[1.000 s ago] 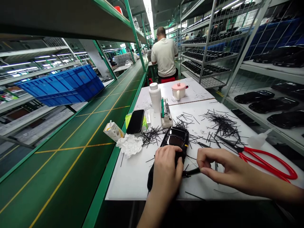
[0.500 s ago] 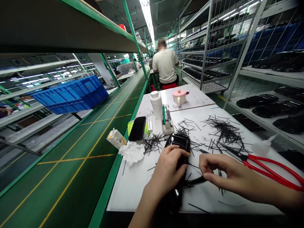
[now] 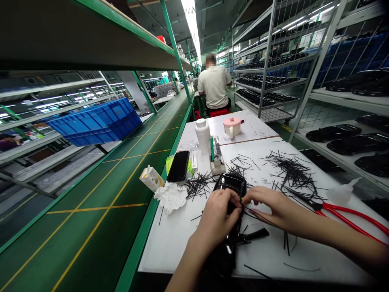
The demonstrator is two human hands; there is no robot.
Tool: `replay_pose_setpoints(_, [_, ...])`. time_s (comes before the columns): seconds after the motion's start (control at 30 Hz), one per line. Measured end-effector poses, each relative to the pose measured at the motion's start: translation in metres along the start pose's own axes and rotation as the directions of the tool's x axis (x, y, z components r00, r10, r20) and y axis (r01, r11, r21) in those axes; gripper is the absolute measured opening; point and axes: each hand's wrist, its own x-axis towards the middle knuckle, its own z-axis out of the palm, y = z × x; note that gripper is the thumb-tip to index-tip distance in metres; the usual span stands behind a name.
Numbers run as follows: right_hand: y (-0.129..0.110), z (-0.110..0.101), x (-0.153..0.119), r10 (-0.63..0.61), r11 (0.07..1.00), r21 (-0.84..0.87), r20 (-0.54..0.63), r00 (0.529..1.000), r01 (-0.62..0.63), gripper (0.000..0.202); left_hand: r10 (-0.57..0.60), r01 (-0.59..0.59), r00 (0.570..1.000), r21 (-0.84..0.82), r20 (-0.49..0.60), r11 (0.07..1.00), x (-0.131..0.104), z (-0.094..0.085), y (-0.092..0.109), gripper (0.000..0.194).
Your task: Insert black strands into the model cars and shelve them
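Observation:
A glossy black model car lies lengthwise on the white table in front of me. My left hand is wrapped over its middle, fingertips at the car's right side near a tiny yellow spot. Close by, my right hand reaches to that same side. Its fingers are bent and its thumb is apart from them; whether a thin strip lies at the fingertips I cannot tell. A flat black piece lies right of the car, below my right hand. Thin black strips are heaped and scattered around.
Red-handled scissors and a translucent bottle lie right. Behind the car are a phone, crumpled tissue, a carton, a white bottle and a lidded cup. A green conveyor runs left; a person sits ahead.
My right hand has moved left to the car's side, near my left fingertips, and its thumb has parted from the fingers. My left hand stays on the car. The view has shifted slightly.

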Motion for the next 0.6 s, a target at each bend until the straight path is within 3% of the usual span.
replay_pose_setpoints(0.13, [0.006,0.016,0.002,-0.028,0.997,-0.077,-0.035,0.999,0.025,0.008,-0.004,0.004,1.0,-0.01,-0.016,1.0,-0.001,0.003,-0.001,0.022])
replay_pose_setpoints(0.23, [0.008,0.023,0.0,-0.1,0.982,-0.17,-0.108,0.989,0.08,0.018,0.004,-0.004,1.0,-0.01,-0.016,1.0,-0.001,0.003,-0.001,0.019])
replay_pose_setpoints(0.37, [0.009,0.024,-0.003,-0.211,0.953,-0.246,-0.107,0.972,0.18,0.026,0.004,-0.004,1.0,-0.003,-0.011,1.0,-0.002,0.003,-0.001,0.021])
replay_pose_setpoints(0.5, [0.007,0.019,-0.003,-0.094,0.993,-0.073,-0.079,0.992,0.088,0.026,-0.033,0.033,0.999,0.029,-0.008,0.999,-0.004,0.004,-0.002,0.027])
replay_pose_setpoints(0.6, [0.004,0.013,-0.001,0.014,0.999,0.052,0.007,1.0,-0.014,0.027,-0.042,0.044,0.999,0.053,-0.029,0.998,-0.004,0.006,-0.002,0.026])
